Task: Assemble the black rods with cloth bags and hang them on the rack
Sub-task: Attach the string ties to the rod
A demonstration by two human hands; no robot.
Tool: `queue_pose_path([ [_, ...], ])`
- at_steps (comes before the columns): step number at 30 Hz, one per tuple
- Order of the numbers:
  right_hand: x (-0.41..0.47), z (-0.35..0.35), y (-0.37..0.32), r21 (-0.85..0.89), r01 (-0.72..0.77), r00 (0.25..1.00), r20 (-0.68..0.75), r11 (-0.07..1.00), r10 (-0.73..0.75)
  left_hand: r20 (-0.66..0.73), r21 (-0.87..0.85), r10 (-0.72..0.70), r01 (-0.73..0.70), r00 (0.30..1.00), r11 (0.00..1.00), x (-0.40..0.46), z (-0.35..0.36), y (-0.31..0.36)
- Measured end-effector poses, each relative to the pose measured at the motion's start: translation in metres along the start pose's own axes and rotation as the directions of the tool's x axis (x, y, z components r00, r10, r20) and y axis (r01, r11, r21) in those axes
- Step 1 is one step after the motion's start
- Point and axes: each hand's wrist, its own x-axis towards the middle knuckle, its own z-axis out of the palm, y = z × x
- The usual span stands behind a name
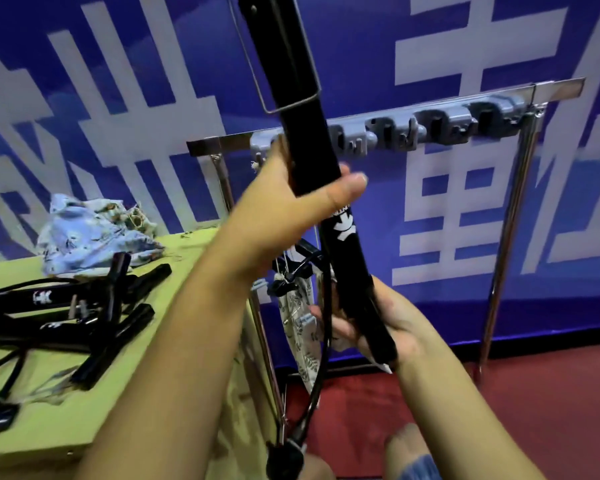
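Note:
A long black rod (pixel 300 98) with a white logo and a wire loop near its top runs steeply from the top centre down to the lower middle. My left hand (pixel 291 206) grips its middle, thumb across the front. My right hand (pixel 381 327) grips its lower end. Behind the rod stands the metal rack (pixel 513 216), its crossbar carrying a grey clip holder (pixel 440 126). A patterned cloth bag (pixel 300 327) hangs by black parts and a cord at the rack's left post. More black rods (pixel 94 306) lie on the table.
A yellow-green table (pixel 84 410) at left holds a heap of light blue cloth bags (pixel 94 233) near its back edge. A blue banner with large white characters (pixel 465 220) fills the background. Red floor (pixel 516 393) lies under the rack.

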Motion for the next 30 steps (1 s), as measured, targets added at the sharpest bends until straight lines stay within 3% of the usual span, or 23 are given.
queue_pose_path([
  [3,-0.003,-0.002,0.005,-0.202,0.095,0.991,-0.078,0.975,-0.112,-0.129,0.109,-0.028,0.043,0.991,0.993,-0.013,0.009,-0.017],
  [5,-0.003,-0.005,0.006,-0.492,0.270,0.922,-0.115,0.828,-0.369,-0.188,0.159,-0.032,0.062,0.982,0.985,-0.012,0.008,-0.018],
  [7,-0.006,-0.002,0.004,-0.692,0.409,0.843,0.038,0.595,-0.536,-0.218,0.214,-0.003,0.050,0.976,0.975,-0.011,0.012,-0.017],
  [10,-0.018,0.011,0.004,-0.735,0.503,0.845,0.307,0.455,-0.438,-0.242,0.186,0.024,0.022,0.970,0.982,-0.013,0.019,-0.015],
  [14,-0.028,0.022,0.005,-0.591,0.596,0.799,0.372,0.543,-0.472,-0.074,-0.202,-0.147,0.130,0.986,0.971,-0.016,0.005,-0.023],
  [19,-0.028,0.029,-0.007,-0.368,0.619,0.784,0.338,0.693,-0.521,-0.071,-0.136,-0.280,0.269,0.957,0.954,-0.059,0.008,-0.068],
  [22,-0.025,0.030,-0.010,-0.329,0.620,0.784,0.296,0.712,-0.546,-0.096,-0.183,-0.376,0.355,0.921,0.917,-0.087,0.023,-0.083],
  [25,-0.019,0.027,-0.005,-0.364,0.623,0.782,0.257,0.692,-0.569,-0.118,-0.308,-0.455,0.404,0.882,0.862,-0.097,0.030,-0.092],
  [30,-0.019,0.031,-0.002,-0.336,0.627,0.777,0.204,0.702,-0.596,0.056,-0.587,-0.513,0.444,0.856,0.677,-0.100,0.030,-0.089],
])
